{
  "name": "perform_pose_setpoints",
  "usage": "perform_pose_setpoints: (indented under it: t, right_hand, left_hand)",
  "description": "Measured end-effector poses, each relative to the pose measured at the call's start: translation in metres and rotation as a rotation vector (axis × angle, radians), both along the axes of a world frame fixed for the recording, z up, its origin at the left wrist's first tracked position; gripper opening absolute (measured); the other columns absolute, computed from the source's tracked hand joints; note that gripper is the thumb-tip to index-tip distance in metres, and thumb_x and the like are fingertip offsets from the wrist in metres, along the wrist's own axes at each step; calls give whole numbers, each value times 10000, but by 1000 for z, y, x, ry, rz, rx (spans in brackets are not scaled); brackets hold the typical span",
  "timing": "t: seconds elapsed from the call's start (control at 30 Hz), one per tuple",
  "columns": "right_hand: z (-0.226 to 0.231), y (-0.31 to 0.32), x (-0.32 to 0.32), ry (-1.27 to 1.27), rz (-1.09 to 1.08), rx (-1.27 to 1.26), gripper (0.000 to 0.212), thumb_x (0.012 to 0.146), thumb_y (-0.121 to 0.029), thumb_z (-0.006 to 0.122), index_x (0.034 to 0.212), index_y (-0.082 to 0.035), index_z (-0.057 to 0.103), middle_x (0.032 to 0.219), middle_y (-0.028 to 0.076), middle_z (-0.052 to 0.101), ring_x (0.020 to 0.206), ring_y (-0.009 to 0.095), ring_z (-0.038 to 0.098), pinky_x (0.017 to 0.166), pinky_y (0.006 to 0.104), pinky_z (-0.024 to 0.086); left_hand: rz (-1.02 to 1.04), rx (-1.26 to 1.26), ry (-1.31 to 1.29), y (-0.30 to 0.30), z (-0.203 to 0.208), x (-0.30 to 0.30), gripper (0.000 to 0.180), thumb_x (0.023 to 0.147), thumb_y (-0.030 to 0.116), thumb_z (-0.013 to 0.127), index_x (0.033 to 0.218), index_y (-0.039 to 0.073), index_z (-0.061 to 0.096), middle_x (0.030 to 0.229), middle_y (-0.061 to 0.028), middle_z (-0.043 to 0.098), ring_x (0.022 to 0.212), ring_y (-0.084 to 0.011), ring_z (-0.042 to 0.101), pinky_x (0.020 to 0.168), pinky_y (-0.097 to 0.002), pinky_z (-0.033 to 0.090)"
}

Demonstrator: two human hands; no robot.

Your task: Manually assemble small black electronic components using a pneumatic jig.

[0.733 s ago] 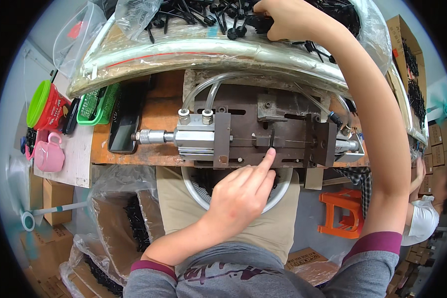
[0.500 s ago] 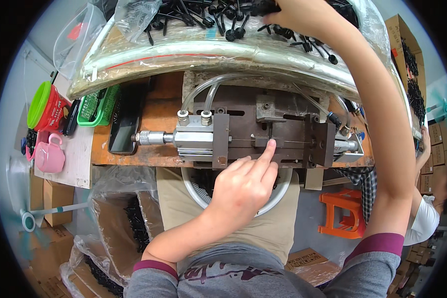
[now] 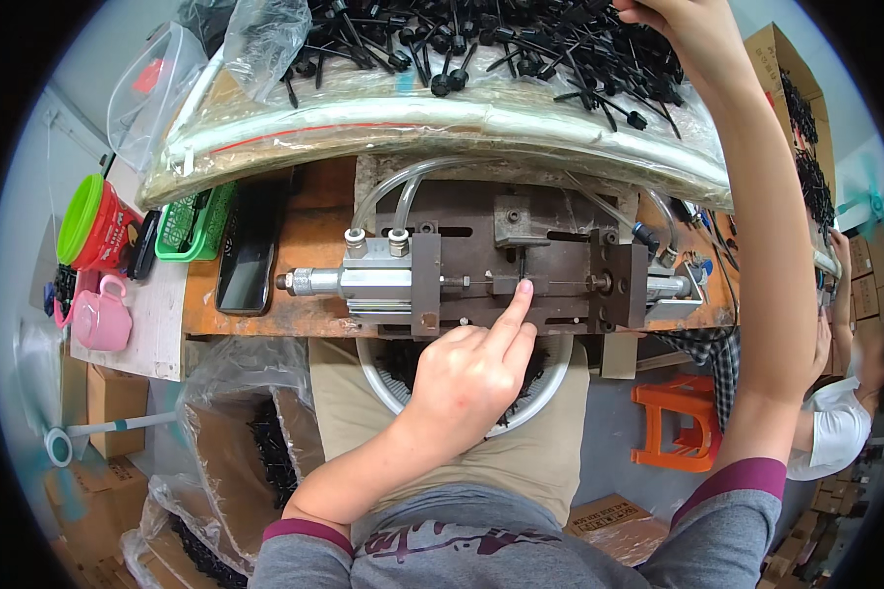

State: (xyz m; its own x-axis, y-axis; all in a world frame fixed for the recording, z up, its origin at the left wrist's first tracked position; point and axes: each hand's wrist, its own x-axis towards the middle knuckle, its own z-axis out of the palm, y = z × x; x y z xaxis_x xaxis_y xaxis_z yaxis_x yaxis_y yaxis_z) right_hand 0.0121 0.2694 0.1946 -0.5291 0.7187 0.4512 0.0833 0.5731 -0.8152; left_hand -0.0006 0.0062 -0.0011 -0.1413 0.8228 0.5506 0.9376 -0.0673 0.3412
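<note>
My left hand (image 3: pixel 469 378) reaches over the front of a dark metal fixture (image 3: pixel 462 211). Its index finger is stretched out, the tip on the small block (image 3: pixel 506 286) at the fixture's middle, beside a thin black stem (image 3: pixel 523 261). The other fingers curl loosely. A silver air cylinder (image 3: pixel 378 285) is on the left side, another (image 3: pixel 666 287) on the right, with rods pointing inward. My right hand (image 3: pixel 673 22), cut off by the upper edge, is over a pile of black stemmed plastic parts (image 3: pixel 521 44). Its visible fingers are bent closed; what they hold is hidden.
A plastic-wrapped raised rim (image 3: pixel 383 123) borders the pile. Clear hoses (image 3: pixel 403 201) arch behind the fixture. A phone (image 3: pixel 248 255), green basket (image 3: pixel 211 231) and pink cup (image 3: pixel 101 316) lie left. A white bin (image 3: pixel 560 378) stands below, an orange stool (image 3: pixel 673 422) right. Another person (image 3: pixel 835 427) is far right.
My right hand has moved up toward the upper edge, uncovering more of the pile. The cylinder rods stick out farther toward the middle. My left index finger stays on the block.
</note>
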Motion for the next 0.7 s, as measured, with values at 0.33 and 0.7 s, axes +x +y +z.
perform_pose_setpoints:
  t: [0.33, 0.7]
  right_hand:
    - [-33, 3, 26, 505, 269, -260, 134, 922, -3, 704, 1040, 39, 657, 897, 75, 694, 701, 108, 666, 591, 198, 563]
    - [-113, -132, 71, 569, 388, -640, 293, 923, -28, 706, 1198, 47, 637, 1082, 152, 697, 735, 134, 661, 625, 275, 581]
  left_hand:
    - [-119, 164, -485, -7, 41, -11, 644, 700, 162, 917, 1274, 31, 654, 1330, -161, 644, 816, -152, 681, 705, -251, 589]
    - [159, 464, 71, -4, 54, -15, 436, 743, 59, 867, 1155, 78, 729, 1268, -104, 648, 978, -202, 632, 800, -311, 503]
